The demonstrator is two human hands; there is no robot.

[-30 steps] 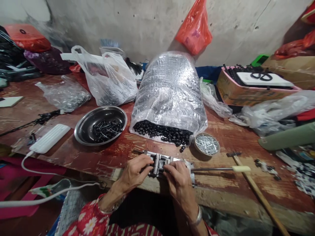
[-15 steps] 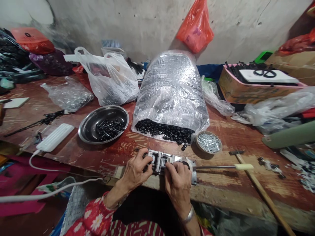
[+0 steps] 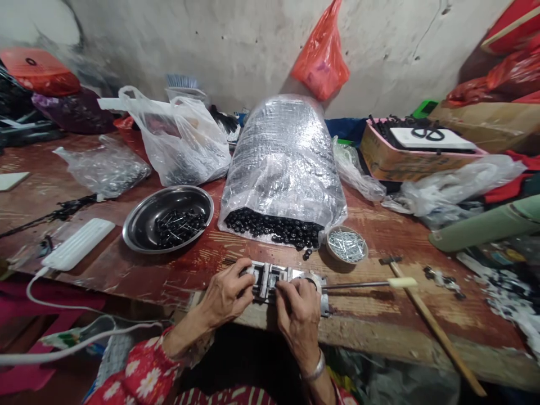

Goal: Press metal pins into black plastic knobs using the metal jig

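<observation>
A small metal fixture (image 3: 264, 288), like a vise with bars across it, lies at the table's front edge. My left hand (image 3: 223, 295) is at its left end, thumb and forefinger pinched together. Over the right half of the fixture, my right hand (image 3: 300, 315) has its fingers curled and pinched close to the metal. Whatever either hand pinches is too small or hidden to make out. A rod with a pale handle (image 3: 400, 282) sticks out to the right. Just behind stands a bowl of nails (image 3: 347, 245), beside a big plastic sack (image 3: 287, 152) spilling small black round parts (image 3: 274, 226).
A steel bowl (image 3: 139, 205) holds black parts with nails in them. On the right, a hammer (image 3: 439, 332) lies across the table edge, near a green tube (image 3: 485, 222). A white power strip (image 3: 79, 243), plastic bags (image 3: 177, 140) and a box (image 3: 392, 160) surround the work area.
The camera view has swung slightly to the right, so the table's contents appear farther left. Both hands keep nearly the same pose at the fixture.
</observation>
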